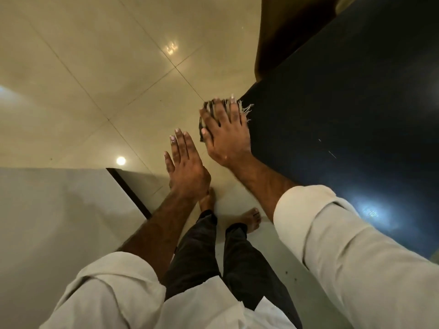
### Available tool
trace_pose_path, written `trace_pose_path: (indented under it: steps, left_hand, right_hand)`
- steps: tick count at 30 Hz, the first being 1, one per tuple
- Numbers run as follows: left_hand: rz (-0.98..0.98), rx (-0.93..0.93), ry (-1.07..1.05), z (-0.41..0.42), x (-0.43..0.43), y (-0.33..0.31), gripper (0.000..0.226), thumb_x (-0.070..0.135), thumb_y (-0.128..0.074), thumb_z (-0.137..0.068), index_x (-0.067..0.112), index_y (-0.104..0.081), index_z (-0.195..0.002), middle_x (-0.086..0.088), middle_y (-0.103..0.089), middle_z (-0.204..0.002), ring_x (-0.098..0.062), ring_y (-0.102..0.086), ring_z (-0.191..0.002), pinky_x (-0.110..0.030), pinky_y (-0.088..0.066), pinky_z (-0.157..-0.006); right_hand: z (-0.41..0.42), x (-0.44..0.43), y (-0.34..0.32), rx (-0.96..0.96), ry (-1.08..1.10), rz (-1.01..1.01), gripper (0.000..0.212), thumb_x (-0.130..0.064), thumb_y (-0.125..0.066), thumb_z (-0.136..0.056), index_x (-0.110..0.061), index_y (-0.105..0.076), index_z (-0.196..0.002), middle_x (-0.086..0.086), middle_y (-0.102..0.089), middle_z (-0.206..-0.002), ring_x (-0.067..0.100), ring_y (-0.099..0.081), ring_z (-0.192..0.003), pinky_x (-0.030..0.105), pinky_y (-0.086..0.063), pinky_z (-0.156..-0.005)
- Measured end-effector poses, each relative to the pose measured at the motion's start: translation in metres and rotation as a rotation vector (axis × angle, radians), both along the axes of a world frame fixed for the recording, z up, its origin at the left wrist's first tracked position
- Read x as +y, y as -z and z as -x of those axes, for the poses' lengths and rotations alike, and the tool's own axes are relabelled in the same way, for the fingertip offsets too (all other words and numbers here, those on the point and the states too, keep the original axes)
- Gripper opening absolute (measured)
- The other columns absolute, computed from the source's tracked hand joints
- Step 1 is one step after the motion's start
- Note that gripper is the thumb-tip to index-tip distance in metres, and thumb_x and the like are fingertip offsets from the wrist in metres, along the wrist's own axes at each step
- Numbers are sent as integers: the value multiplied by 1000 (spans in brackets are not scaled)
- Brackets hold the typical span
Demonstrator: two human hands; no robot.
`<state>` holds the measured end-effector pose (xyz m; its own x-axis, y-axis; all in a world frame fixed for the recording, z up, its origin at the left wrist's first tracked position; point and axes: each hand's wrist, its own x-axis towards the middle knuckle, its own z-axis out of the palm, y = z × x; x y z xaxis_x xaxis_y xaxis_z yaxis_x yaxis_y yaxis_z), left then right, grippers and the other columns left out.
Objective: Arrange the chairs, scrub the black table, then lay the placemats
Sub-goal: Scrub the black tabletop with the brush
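The black, glossy-topped bench (344, 103) occupies the right side of the view, its near corner pointing toward the centre of the frame. A small dark cloth with pale stripes and a frayed white fringe (245, 109) lies at that corner, partly overhanging the bench edge on the floor side.

The right hand (225, 136) lies flat on the cloth, palm down, fingers spread and extended; it presses rather than grips. The cloth and fingertips are motion-blurred, so the exact weave and fold of the cloth cannot be told.

The left hand (184, 166) is held in the air over the floor, just beside the right hand and clear of the bench. Its fingers are straight and close together, palm down, and it holds nothing.

Both forearms emerge from rolled cream fabric sleeves (332, 233). Below the hands, dark trousers (202, 252) and two bare feet stand on the glossy beige tiled floor (95, 67), which carries bright lamp reflections. A pale grey flat surface with a dark edge (59, 210) fills the lower left. A brown wooden panel (280, 36) rises beyond the bench corner.
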<state>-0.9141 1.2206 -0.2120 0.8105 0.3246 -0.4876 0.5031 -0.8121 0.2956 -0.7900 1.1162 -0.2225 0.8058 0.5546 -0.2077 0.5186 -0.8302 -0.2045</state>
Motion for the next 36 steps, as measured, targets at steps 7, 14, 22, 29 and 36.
trace_pose_path:
  steps: [7, 14, 22, 29, 36]
  left_hand:
    - [-115, -20, 330, -26, 0, -15, 105, 27, -52, -101, 12, 26, -170, -11, 41, -175, -33, 32, -165, -60, 5, -136]
    - [-253, -21, 833, -24, -43, -14, 106, 36, -51, -104, 6, 27, -169, -17, 39, -175, -35, 26, -167, -58, -1, -137]
    - [-199, -16, 1174, 16, -118, -12, 96, 34, -44, -108, 7, 27, -169, -15, 42, -174, -33, 29, -166, -56, -2, -137]
    - [-160, -9, 1284, 50, -179, -16, 97, 25, -44, -106, 10, 27, -169, -11, 44, -173, -29, 31, -165, -54, 0, -138]
    - [-169, 31, 1355, 89, -248, -20, 101, 25, -49, -105, 12, 29, -169, -10, 46, -172, -28, 33, -164, -54, 5, -138]
  right_hand:
    - [58, -52, -3, 60, -47, 42, 70, -60, -20, -115, -36, 4, -177, 8, 9, -186, 45, 11, -169, 64, -15, -134]
    - [132, -147, -11, 106, 143, 54, 70, -57, -27, -115, -37, 0, -177, 7, 7, -186, 41, 11, -170, 63, -14, -135]
    - [212, -237, -9, 113, 342, 85, 79, -67, -36, -112, -40, 0, -177, 6, 6, -186, 40, 10, -170, 62, -15, -135]
    - [285, -332, -5, 109, 431, 154, 87, -67, -46, -109, -39, 0, -177, 8, 5, -186, 43, 9, -170, 66, -21, -133]
    - [350, -413, -3, 79, 554, 221, 106, -30, -72, -102, -38, 3, -177, 8, 12, -185, 42, 12, -170, 60, -10, -134]
